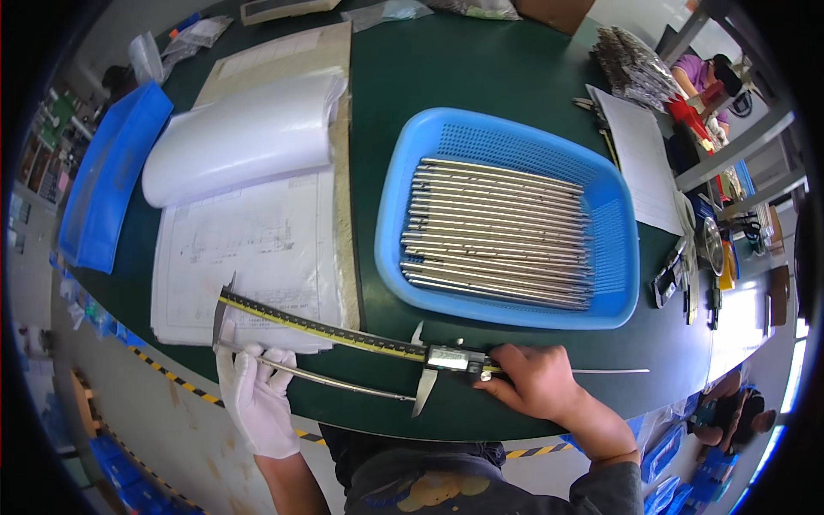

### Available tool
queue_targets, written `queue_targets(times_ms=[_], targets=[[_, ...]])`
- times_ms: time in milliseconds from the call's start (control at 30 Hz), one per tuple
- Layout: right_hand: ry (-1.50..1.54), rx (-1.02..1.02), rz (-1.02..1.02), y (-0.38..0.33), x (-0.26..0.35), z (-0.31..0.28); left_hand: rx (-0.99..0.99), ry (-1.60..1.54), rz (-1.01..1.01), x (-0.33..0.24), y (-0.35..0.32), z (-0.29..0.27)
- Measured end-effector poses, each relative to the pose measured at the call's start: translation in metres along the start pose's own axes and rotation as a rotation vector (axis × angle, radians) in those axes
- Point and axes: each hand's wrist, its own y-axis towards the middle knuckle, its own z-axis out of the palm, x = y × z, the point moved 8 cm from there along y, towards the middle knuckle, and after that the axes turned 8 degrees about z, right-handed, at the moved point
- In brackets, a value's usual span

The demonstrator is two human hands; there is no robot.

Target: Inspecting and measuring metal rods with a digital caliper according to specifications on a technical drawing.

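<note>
A long digital caliper (326,330) with a yellow-edged scale lies across the near side of the table. My bare right hand (542,383) grips it beside its display unit. In a white glove, my left hand (257,405) is closed on the left end of a thin metal rod (343,384). The rod runs below the caliper's beam, between its lower jaws; its right end meets the sliding jaw, while my gloved fingers partly hide its left end. Behind the caliper stands a blue perforated basket (506,129) holding many similar rods with small holes.
Technical drawings (249,249) with a rolled-back sheet (240,142) cover the left part of the green table (386,69). A blue tray (116,176) stands at far left. Paper (635,159), bagged metal parts (631,64) and tools lie right. People (699,77) work beyond.
</note>
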Motion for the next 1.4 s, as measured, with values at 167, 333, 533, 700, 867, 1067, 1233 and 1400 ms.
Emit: queue_targets(times_ms=[167,333,533,700,867,1067,1233,1400], targets=[[-0.018,0.056,-0.032,0.001,0.000,0.003,-0.018,-0.078,-0.035,0.005,0.002,-0.014],[-0.012,0.090,0.027,0.004,-0.001,0.004,-0.120,-0.143,0.215,-0.056,0.015,-0.030],[-0.002,0.069,-0.029,0.003,0.005,0.005,0.040,0.324,0.981,-0.156,-0.016,0.099],[-0.015,0.065,0.039,-0.003,-0.007,0.010,0.855,0.022,0.762,-0.106,-0.044,0.247],[-0.015,0.094,0.030,0.000,0.002,0.012,1.501,0.395,0.715,-0.015,-0.092,0.312],[0.020,0.040,-0.026,-0.001,0.002,0.011,1.772,0.715,0.524,0.078,-0.115,0.325],[0.015,0.032,-0.027,-0.002,0.001,0.007,1.772,1.131,0.659,0.086,-0.103,0.318],[0.004,0.019,-0.043,-0.004,0.000,0.003,1.527,1.435,0.934,0.078,-0.081,0.323]])
